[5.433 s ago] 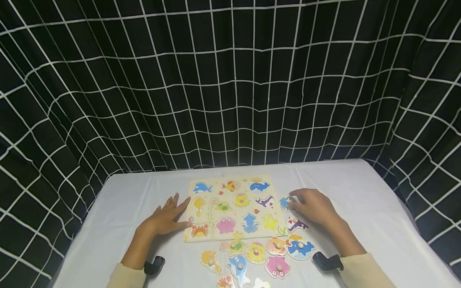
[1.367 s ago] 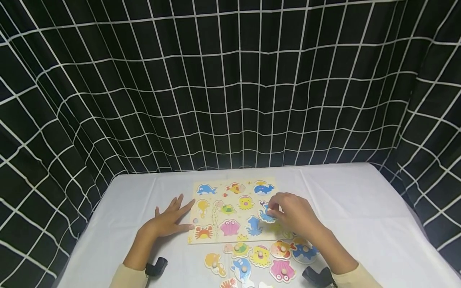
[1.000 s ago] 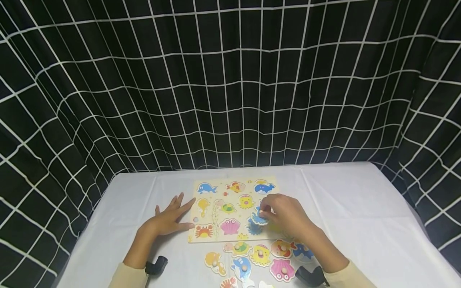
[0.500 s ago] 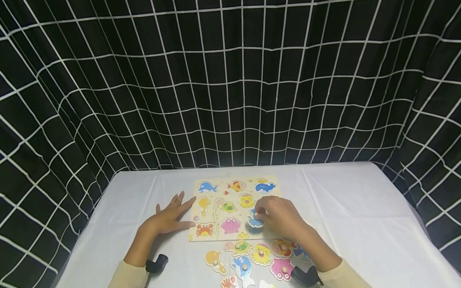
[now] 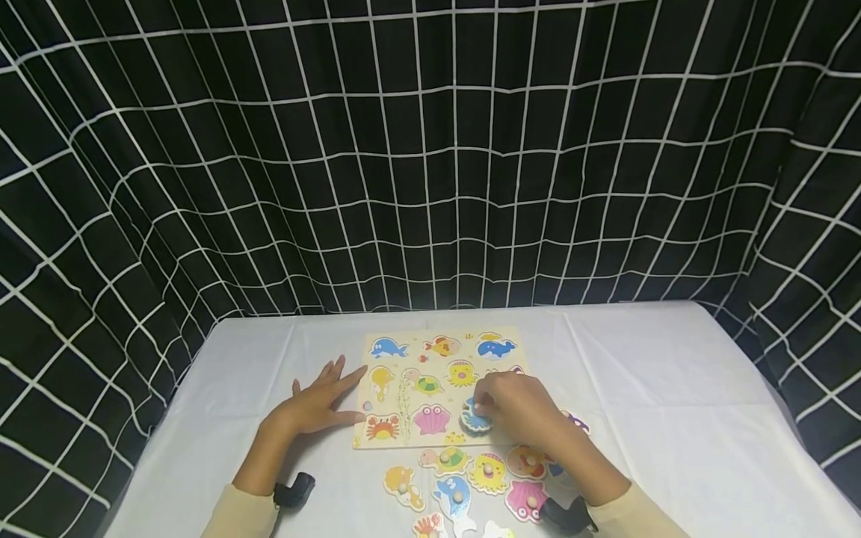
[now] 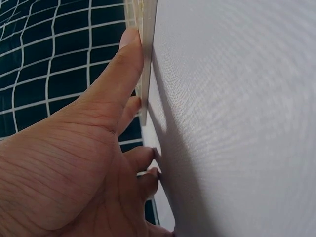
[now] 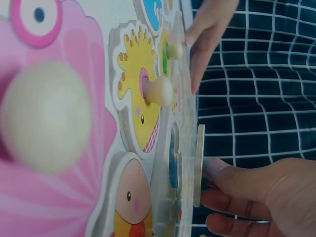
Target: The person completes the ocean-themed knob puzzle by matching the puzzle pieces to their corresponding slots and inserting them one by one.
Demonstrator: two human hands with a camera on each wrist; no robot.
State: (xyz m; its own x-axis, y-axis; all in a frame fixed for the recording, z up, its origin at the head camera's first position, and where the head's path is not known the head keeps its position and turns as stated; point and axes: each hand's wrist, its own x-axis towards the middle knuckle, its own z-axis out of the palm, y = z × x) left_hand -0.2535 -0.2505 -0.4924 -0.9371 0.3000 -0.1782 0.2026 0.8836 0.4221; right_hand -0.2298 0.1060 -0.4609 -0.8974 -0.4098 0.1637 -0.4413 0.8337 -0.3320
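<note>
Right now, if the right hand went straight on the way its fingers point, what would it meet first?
Probably the board: the right hand points down at it, and the blue piece it holds would touch first. The gap looks small, but depth is unclear.

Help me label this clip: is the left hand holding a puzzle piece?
No, the left hand rests spread out at the left edge of the puzzle board, holding no piece.

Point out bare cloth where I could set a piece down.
Bare white cloth lies left of the left hand and right of the purple piece beyond the right hand. Crowded: just in front of the board, where loose pieces cluster.
</note>
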